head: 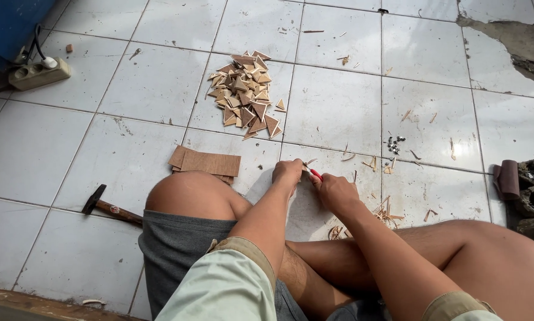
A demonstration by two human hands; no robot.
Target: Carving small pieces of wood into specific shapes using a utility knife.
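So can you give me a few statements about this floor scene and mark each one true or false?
1. A pile of small wooden triangles lies on the tiled floor. True.
2. The hammer is in the left hand. False: it lies on the floor, beside the knee.
3. The right hand holds a red-handled tool. True.
4. The power strip sits on the flat wooden sheets. False: they lie well apart.

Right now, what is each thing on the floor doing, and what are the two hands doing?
Left hand: closed in a grip on something small, pressed to the floor.
Right hand: closed around a red-handled tool.
Wooden triangles: heaped in a loose pile.
Flat wooden pieces: stacked beside the knee.
Hammer: lying flat, untouched.
Power strip: one plug in.
Wood shavings: scattered on the tiles.
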